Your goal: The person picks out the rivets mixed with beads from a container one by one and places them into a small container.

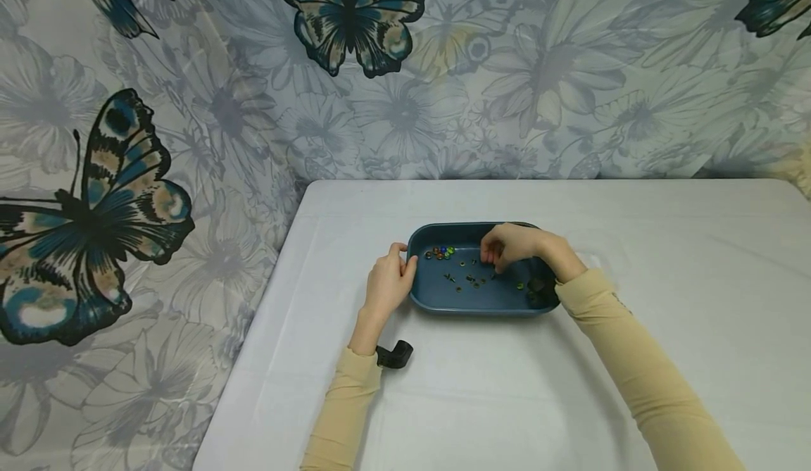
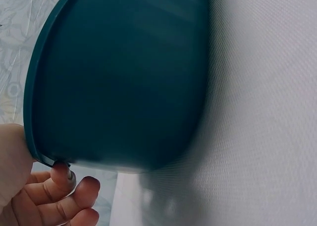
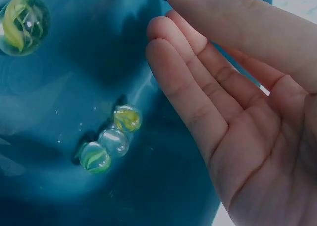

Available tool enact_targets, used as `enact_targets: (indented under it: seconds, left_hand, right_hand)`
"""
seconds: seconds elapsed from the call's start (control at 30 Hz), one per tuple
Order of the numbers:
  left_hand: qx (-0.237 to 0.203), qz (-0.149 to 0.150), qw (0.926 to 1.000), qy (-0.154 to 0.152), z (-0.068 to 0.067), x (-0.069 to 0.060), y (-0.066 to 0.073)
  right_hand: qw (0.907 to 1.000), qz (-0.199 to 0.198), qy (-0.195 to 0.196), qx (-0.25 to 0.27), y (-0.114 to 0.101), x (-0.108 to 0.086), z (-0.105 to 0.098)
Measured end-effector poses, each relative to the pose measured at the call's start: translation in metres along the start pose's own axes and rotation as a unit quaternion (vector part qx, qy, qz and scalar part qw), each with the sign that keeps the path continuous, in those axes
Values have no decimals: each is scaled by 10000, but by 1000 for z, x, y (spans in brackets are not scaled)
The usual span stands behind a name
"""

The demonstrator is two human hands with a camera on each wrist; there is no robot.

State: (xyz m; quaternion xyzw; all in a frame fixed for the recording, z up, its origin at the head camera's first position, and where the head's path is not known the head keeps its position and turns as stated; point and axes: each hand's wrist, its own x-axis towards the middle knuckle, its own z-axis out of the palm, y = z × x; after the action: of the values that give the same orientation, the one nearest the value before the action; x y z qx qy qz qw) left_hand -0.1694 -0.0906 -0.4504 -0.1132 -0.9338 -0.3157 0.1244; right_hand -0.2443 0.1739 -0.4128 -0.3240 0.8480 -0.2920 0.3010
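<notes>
A dark blue rectangular tray (image 1: 484, 312) lies on the table. My left hand (image 1: 388, 281) grips its left end; in the left wrist view, fingers (image 2: 62, 176) curl at the rim below the tray's outer wall (image 2: 119, 87). Inside the tray, my right hand (image 1: 516, 244) reaches down with bent fingers, the fingertips close to the floor among small brassy metal pieces (image 1: 470, 279). Whether they pinch a piece is too small to tell. Coloured glass marbles (image 1: 441, 252) cluster at the far left. The right wrist view shows clear marbles (image 3: 95, 157) with yellow and green swirls near my palm.
A white cloth (image 1: 507, 386) covers the table. Behind it hangs a butterfly-and-flower patterned curtain (image 1: 405, 126). A black wrist camera (image 1: 395, 355) juts from the left wrist; another dark device (image 1: 540, 288) is under the right wrist, over the tray's right end.
</notes>
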Motion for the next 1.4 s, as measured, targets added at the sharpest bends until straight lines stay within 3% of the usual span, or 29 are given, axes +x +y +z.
enact_targets:
  seconds: [0.93, 1.4]
  left_hand:
    - [-80, 68, 9999, -34, 1, 0, -3]
    - [-210, -44, 9997, -138, 1, 0, -1]
  right_hand:
    - [9998, 50, -177, -105, 2, 6, 10]
    - [9994, 78, -243, -245, 4, 10, 12]
